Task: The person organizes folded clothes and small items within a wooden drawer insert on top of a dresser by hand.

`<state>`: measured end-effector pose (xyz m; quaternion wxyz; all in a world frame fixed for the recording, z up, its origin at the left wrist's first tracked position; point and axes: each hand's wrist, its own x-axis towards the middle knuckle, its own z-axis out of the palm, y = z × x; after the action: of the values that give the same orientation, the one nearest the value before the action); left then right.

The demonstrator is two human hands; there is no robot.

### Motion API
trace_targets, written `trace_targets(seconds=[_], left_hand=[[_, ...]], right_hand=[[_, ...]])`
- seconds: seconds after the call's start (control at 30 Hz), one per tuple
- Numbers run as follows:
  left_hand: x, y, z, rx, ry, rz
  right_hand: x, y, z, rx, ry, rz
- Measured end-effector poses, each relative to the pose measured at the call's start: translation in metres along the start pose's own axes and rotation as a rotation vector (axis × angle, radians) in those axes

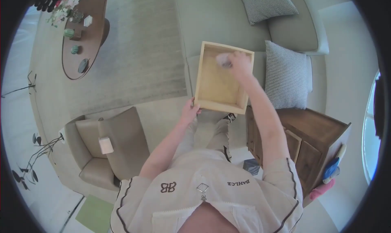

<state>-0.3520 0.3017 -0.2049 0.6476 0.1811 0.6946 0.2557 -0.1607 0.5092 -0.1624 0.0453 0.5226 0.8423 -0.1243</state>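
Observation:
A shallow, light wooden drawer box [222, 82] is held up in front of my body, its open side facing me. My left hand [190, 111] grips its lower left corner, fingers wrapped round the edge. Inside the box, near its upper right part, my right hand [241, 64] is closed on a whitish cloth [223, 60], which is blurred. The cloth lies against or just over the box's bottom; contact is hard to tell.
A green-grey sofa [220, 19] with checked cushions [286, 75] stands ahead. At the right is a brown wooden cabinet [317, 129] with cloths [332, 168] on its side. An armchair [122, 143] and oval table [91, 29] are at the left.

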Motion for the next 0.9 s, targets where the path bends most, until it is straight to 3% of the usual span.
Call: trace_targets(seconds=[0.1, 0.2, 0.3, 0.5, 0.6, 0.7, 0.8, 0.9], left_hand=[[-0.002, 0.001, 0.001, -0.004, 0.005, -0.014], [0.003, -0.003, 0.000, -0.030, 0.004, -0.004], [0.007, -0.009, -0.003, -0.015, -0.004, 0.011], [0.008, -0.009, -0.005, -0.034, -0.023, 0.036], [0.014, -0.015, -0.007, -0.088, -0.010, 0.011], [0.013, -0.014, -0.011, -0.002, -0.019, 0.035], [0.007, -0.008, -0.008, 0.019, -0.004, 0.060], [-0.004, 0.002, -0.005, 0.007, 0.006, 0.058]], right_hand=[[0.008, 0.024, 0.000, -0.163, -0.010, -0.020], [-0.006, 0.019, 0.000, -0.294, -0.259, 0.036], [-0.032, -0.004, -0.012, -0.117, -0.429, 0.164], [-0.089, -0.039, 0.011, 0.095, -0.567, 0.337], [-0.104, -0.043, 0.039, 0.255, -0.503, 0.367], [-0.087, -0.034, 0.032, 0.627, -0.326, 0.662], [-0.059, -0.022, 0.032, 0.938, 0.032, 0.935], [-0.035, -0.025, 0.049, 0.906, 0.349, 1.000]])
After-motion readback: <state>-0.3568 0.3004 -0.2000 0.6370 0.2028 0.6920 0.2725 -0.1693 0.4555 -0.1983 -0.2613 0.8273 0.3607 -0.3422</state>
